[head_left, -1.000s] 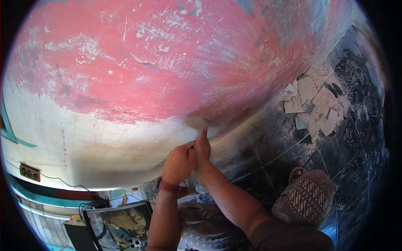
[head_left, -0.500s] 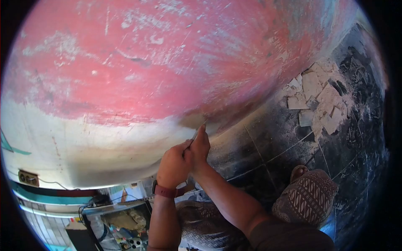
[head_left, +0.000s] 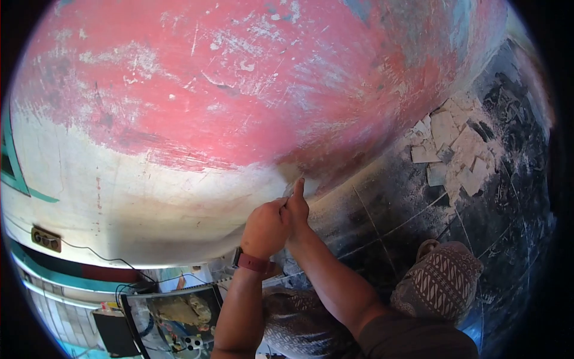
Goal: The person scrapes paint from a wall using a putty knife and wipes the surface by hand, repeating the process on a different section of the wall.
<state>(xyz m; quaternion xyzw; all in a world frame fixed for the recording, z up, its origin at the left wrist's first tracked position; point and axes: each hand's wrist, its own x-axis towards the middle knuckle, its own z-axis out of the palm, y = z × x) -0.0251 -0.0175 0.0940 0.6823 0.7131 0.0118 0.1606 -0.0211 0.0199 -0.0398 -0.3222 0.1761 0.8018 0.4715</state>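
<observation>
A curved wall surface, worn pink above and cream below, fills most of the view. My left hand, with a watch on a reddish band at its wrist, is closed and pressed against my right hand. Between them shows a sliver of a thin tool, mostly hidden by the fingers; its kind is too small to tell. My right hand is closed around it too, one finger stretched along it toward the lower edge of the pink paint, near a greyish patch.
Dark floor tiles lie at the right, with broken pale pieces and dust. My patterned-cloth knee is below them. At lower left are a wall socket, cables and a glass-topped case with items inside.
Both hands have moved slightly right, still together around the tool. The wall's markings have shifted in view, and more of the teal frame shows at the left edge.
</observation>
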